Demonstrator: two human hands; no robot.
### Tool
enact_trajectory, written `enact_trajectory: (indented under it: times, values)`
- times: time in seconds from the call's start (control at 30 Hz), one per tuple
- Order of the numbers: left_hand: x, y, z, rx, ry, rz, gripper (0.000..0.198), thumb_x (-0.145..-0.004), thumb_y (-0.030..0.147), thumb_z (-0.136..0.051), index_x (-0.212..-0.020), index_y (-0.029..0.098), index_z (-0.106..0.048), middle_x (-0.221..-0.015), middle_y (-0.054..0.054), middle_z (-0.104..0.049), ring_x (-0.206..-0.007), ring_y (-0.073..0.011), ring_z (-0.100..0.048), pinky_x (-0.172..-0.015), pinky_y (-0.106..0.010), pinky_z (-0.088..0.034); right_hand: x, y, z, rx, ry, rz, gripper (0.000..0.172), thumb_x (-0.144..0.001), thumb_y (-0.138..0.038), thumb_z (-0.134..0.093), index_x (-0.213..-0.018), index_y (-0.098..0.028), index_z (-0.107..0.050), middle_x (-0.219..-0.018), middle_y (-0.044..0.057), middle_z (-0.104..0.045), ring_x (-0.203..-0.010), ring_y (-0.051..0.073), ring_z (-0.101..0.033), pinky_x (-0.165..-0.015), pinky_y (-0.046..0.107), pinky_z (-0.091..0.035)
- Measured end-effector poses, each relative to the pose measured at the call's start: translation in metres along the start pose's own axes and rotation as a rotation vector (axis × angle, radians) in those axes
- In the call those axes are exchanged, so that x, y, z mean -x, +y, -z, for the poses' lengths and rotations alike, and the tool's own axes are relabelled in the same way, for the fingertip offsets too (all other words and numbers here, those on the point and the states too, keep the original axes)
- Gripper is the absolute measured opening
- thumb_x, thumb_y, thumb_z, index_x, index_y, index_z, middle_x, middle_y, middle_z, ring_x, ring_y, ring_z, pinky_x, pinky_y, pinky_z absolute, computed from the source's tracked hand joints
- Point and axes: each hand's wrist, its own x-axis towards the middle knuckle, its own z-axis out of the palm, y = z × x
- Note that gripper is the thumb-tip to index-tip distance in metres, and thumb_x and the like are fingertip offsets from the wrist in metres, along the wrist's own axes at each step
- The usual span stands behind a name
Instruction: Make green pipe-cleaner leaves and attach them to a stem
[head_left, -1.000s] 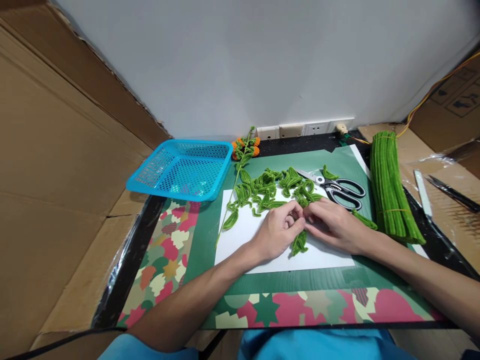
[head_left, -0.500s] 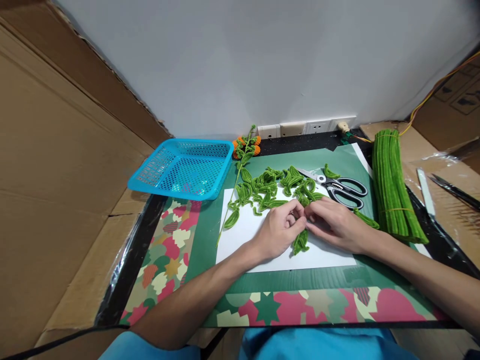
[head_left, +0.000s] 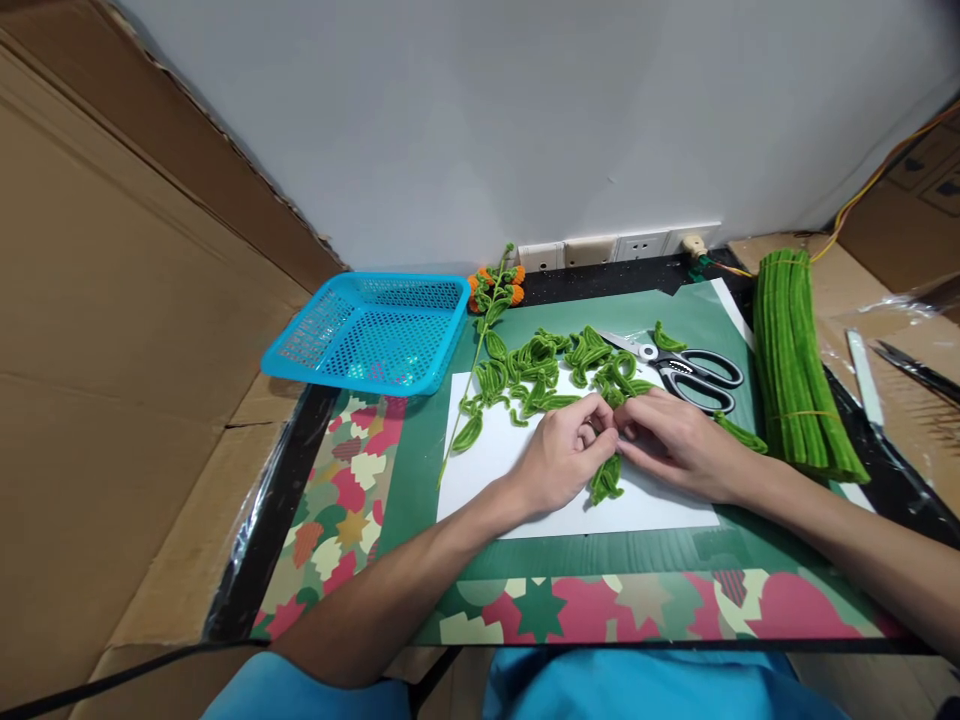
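Note:
My left hand (head_left: 568, 452) and my right hand (head_left: 679, 440) meet fingertip to fingertip over a white sheet of paper (head_left: 480, 500). Both are closed in a pinch, and what lies between the fingertips is hidden. Green fuzzy pipe-cleaner leaves (head_left: 606, 480) show just below the fingertips. More such leaves lie in a loose pile (head_left: 536, 365) beyond my hands. Left of the pile rests a long pipe-cleaner stem with leaves (head_left: 478, 350). Open-bladed scissors (head_left: 686, 372) with black and grey handles lie beyond my right hand, and single leaves (head_left: 739, 432) are near them.
A blue perforated basket (head_left: 367, 385) stands at the back left, beside orange pipe-cleaner flowers (head_left: 517, 294). On the right lies a thick bundle of green pipe cleaners (head_left: 799, 360), with a white-handled tool (head_left: 864, 378) and dark pliers-like tool (head_left: 919, 370) past it. Cardboard (head_left: 150, 350) walls the left.
The whole view has shifted slightly, so everything sits a little further right and higher. My hands keep nearly the same pinched pose over the paper.

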Motion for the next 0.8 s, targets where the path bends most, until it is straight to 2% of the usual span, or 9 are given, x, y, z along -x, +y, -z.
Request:
enact_trajectory:
  times: [0.37, 0.6, 0.8]
  values:
    - [-0.0001, 0.0002, -0.0003, -0.017, 0.001, 0.003, 0.015, -0.102, 0.032, -0.061, -0.093, 0.02, -0.058, -0.067, 0.006, -0.047, -0.056, -0.0092, -0.042, -0.054, -0.024, -0.029, -0.0003, -0.0013, 0.001, 0.019, 0.002, 0.007, 0.014, -0.111, -0.028, -0.05, -0.098, -0.024, -0.049, -0.08, 0.001, -0.059, -0.069, 0.018, -0.052, -0.07, 0.032, -0.041]
    - [0.0005, -0.0007, -0.0002, -0.013, 0.001, 0.008, 0.015, -0.101, 0.032, -0.061, -0.094, 0.019, -0.059, -0.07, 0.006, -0.051, -0.056, -0.0088, -0.043, -0.056, -0.023, -0.031, -0.0006, -0.0014, 0.0015, 0.017, 0.0, -0.002, 0.012, -0.111, -0.028, -0.05, -0.1, -0.024, -0.05, -0.081, 0.002, -0.061, -0.07, 0.019, -0.054, -0.069, 0.033, -0.041]
    - [0.0004, 0.0009, -0.0001, -0.011, -0.003, 0.008, 0.014, -0.101, 0.031, -0.061, -0.092, 0.02, -0.057, -0.066, 0.007, -0.047, -0.056, -0.0093, -0.041, -0.055, -0.024, -0.029, 0.0002, -0.0011, 0.0016, 0.016, -0.001, -0.004, 0.014, -0.11, -0.028, -0.051, -0.097, -0.024, -0.049, -0.081, 0.002, -0.061, -0.07, 0.019, -0.053, -0.069, 0.033, -0.041]
